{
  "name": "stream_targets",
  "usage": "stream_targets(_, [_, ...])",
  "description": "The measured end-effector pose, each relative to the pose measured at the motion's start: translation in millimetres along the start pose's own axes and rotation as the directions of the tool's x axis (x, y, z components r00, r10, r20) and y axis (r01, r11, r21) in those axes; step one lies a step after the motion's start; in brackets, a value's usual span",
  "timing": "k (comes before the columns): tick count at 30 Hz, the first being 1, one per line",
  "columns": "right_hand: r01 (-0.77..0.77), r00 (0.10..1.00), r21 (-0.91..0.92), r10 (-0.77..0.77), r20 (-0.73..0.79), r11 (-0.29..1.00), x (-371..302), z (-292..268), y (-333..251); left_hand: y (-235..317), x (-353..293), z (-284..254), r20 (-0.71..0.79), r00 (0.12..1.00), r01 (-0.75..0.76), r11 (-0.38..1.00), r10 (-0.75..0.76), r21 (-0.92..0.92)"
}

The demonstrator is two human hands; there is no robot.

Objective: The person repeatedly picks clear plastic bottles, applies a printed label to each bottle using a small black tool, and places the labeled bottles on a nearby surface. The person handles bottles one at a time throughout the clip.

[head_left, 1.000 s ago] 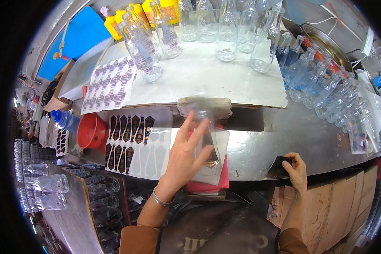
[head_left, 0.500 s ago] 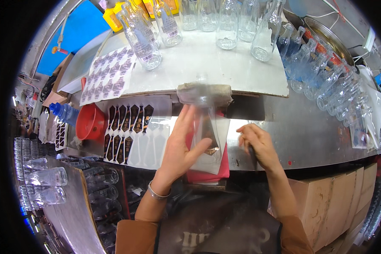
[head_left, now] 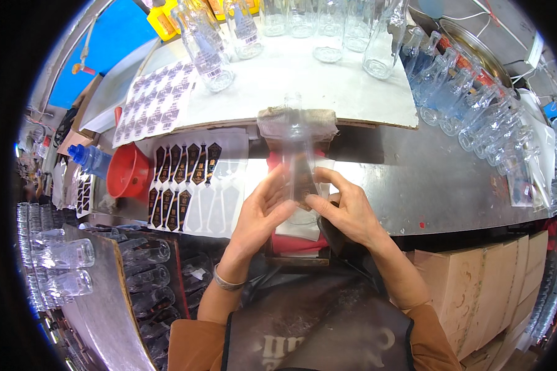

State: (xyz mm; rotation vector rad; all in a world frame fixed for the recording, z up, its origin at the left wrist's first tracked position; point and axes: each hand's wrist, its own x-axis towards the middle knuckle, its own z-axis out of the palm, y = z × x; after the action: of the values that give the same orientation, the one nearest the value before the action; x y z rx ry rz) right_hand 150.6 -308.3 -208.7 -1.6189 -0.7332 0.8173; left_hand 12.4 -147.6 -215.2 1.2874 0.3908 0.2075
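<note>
A clear glass bottle (head_left: 301,162), blurred, lies in front of me with its neck over a rolled pale cloth (head_left: 271,125). On its body shows a dark label. My left hand (head_left: 261,207) curves along the bottle's left side, thumb toward the glass. From the right, my right hand (head_left: 351,210) closes round the other side, thumb and fingers at the label. A dark flat piece (head_left: 335,238) sticks out under the right palm; its kind is unclear. Beneath the bottle are white paper and a red cloth (head_left: 300,245).
Left of the bottle lies a sheet of dark labels (head_left: 174,213), partly peeled, beside a red plastic bowl (head_left: 130,172). A sheet of printed labels (head_left: 155,102) rests on the raised white board (head_left: 303,80), with upright bottles (head_left: 328,37) behind. More bottles (head_left: 470,105) and cardboard boxes (head_left: 470,290) stand right.
My right hand has moved left onto the bottle. The left hand's stretched fingers have drawn back and curled along its side. The view has shifted slightly.
</note>
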Motion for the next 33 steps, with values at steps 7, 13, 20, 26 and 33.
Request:
stream_targets(7, [0.047,0.997,-0.078,-0.052,-0.062,0.996,-1.0,6.5,-1.5,-10.8,3.3,4.0,-0.089,0.996,-0.03,1.0,0.03,0.006])
stream_targets(13, [0.08,0.99,-0.039,-0.084,-0.109,0.996,-1.5,11.1,1.5,-10.8,4.0,2.8,-0.081,0.996,-0.04,0.999,0.04,0.01])
stream_targets(20, [0.004,1.0,0.134,-0.001,-0.019,0.991,-0.3,2.8,13.4,-14.0,4.2,1.7,-0.077,0.996,-0.051,0.999,0.049,-0.016])
stream_targets(26, [-0.023,1.0,0.105,0.023,0.008,0.994,0.7,-2.8,10.3,-12.0,4.1,0.9,-0.08,0.996,-0.047,0.999,0.048,0.019])
stream_targets(33, [0.074,0.996,0.028,-0.072,-0.054,0.997,45.2,-27.1,4.6,7.0,21.6,3.8,-0.063,0.914,-0.313,0.795,0.401,0.519])
